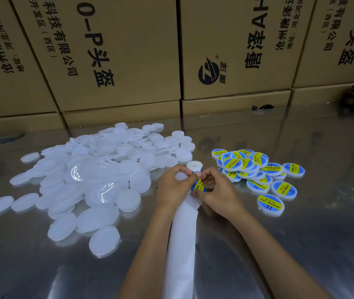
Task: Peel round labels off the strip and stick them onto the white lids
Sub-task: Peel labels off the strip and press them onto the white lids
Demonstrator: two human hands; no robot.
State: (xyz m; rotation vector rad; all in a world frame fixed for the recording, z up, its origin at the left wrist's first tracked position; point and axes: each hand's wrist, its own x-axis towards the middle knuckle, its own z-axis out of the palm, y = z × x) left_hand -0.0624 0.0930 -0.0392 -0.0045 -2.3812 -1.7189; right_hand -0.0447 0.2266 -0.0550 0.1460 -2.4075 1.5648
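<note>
A warehouse or packing workshop: stacked brown cardboard cartons [115, 52] with printed Chinese lettering wall off the far edge of a shiny metal bench [301, 234], where bulk piles of white lids [98, 169] lie loose.

Two hands [175, 186], one strip [181, 244], roughly eighteen labelled lids [283, 189].

Printed cardboard boxes [115, 50] — behind shiny metal table [301, 234]

Two bare forearms, no sleeves, hands ungloved
</note>
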